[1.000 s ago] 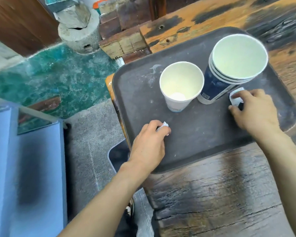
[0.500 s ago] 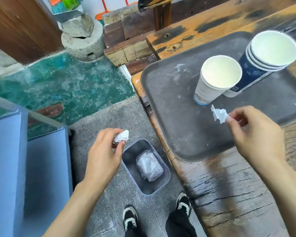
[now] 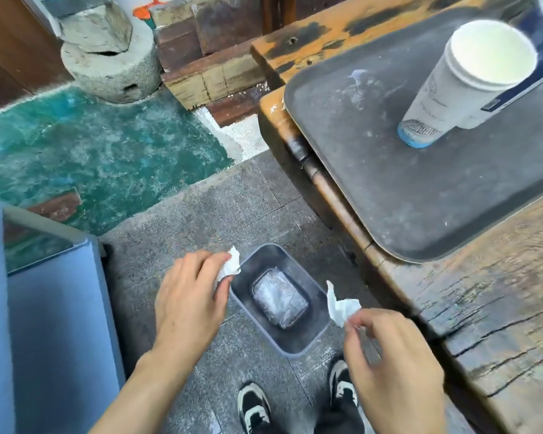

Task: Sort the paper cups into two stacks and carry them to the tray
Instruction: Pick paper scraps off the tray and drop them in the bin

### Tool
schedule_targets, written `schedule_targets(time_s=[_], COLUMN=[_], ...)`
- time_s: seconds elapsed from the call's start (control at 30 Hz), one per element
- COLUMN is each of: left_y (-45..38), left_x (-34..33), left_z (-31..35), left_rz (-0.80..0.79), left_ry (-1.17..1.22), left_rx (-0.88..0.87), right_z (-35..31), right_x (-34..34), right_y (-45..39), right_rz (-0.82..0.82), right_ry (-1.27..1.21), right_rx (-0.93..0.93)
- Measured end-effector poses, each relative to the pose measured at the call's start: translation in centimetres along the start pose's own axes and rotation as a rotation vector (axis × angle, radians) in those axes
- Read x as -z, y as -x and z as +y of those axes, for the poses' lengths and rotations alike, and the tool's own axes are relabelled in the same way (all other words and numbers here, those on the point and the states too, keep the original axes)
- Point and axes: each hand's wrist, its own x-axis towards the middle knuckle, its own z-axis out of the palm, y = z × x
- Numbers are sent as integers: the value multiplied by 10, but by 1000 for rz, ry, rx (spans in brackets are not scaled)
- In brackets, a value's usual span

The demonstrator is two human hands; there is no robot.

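A stack of white paper cups stands upright on the dark tray at the upper right. Behind it a dark blue cup stack is mostly cut off by the frame edge. My left hand pinches a crumpled white paper scrap at the left rim of a grey bin on the floor. My right hand pinches another white paper scrap above the bin's right rim.
The tray lies on a worn wooden table whose edge runs diagonally at the right. The bin holds a clear bag liner. My black shoes stand below it. A blue-grey cabinet is at the left, a stone block at the back.
Both hands have left the tray with the paper scraps and come down over the floor bin. The view has swung left and down, so the cups now sit at the upper right.
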Motion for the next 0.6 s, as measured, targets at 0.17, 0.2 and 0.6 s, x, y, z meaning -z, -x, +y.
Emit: schedule_targets(time_s=[0.17, 0.2, 0.6], left_y=[17, 22, 43], left_x=[-70, -87, -267], left_z=[-23, -29, -70], left_rz=[-29, -52, -243], left_ry=[-19, -21, 51], left_rx=[-89, -91, 24], right_z=[32, 42, 144], right_x=[-84, -103, -259], right_y=[36, 43, 98], right_rz=[-118, -137, -359], right_ry=[37, 43, 132], right_rx=[42, 30, -132])
